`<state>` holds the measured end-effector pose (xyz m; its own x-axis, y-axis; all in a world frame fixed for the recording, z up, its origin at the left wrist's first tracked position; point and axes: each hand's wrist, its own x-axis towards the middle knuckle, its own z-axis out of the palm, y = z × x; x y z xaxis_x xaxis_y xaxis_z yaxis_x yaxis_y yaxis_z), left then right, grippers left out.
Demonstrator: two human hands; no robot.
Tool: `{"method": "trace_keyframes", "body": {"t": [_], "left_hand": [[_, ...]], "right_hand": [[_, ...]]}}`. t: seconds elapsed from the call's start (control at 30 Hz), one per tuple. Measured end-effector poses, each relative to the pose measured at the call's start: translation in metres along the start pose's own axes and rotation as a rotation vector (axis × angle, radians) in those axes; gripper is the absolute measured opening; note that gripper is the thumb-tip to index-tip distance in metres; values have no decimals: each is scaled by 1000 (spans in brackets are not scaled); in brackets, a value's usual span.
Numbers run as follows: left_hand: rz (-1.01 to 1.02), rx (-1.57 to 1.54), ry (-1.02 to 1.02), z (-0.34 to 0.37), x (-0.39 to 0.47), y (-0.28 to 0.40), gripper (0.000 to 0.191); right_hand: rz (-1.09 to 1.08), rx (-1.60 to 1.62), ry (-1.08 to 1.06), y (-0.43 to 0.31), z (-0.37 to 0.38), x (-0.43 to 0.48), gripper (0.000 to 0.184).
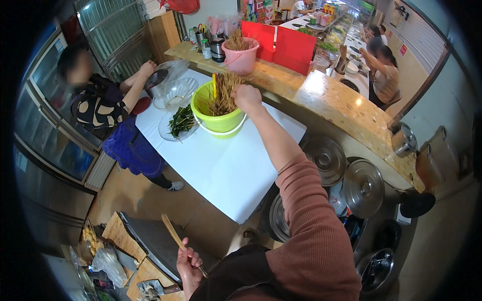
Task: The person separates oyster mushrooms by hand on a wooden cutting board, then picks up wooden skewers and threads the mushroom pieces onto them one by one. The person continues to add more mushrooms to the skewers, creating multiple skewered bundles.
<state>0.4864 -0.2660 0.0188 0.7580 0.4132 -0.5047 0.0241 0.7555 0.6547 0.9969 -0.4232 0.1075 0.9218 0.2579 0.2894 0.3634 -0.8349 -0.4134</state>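
Note:
My left hand (188, 262) grips a small bundle of thin wooden skewers (172, 232), low in front of my body. Out over the white table (226, 177), my right hand (247, 98) closes on bamboo skewers (226, 86) at the right rim of a lime-green bucket (217, 120). Its fingertips are partly hidden among the sticks. Many skewers stand upright in that bucket, along with a yellow-handled item (215, 86). Left of the bucket, a clear plate (163, 128) carries skewered dark green leaves (182, 120).
A co-worker (101, 101) stands at the table's left end, hands over a dark pot (156, 79). A pink bucket of skewers (241, 58) sits on the stone counter (339, 101). Large metal lids (363, 188) stand below it. At lower left, a cleaver (156, 289) lies on a wooden board (145, 276).

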Motion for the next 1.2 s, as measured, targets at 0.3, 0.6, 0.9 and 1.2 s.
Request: {"method": "trace_keyframes", "body": {"t": [0.3,0.6,0.9,1.2], "left_hand": [[103,-6,115,-15,-8,10,32],[103,117,75,-5,-10,1,33],[84,138,181,-9,-11,3,30],[62,95,154,-14,-12,6,28]], "right_hand": [[53,225,186,1,-16,18,20],[-58,-94,28,7,-4,14,20],[-5,165,63,12,-14,24,31],[58,242,169,29,-21,49,35]]}}
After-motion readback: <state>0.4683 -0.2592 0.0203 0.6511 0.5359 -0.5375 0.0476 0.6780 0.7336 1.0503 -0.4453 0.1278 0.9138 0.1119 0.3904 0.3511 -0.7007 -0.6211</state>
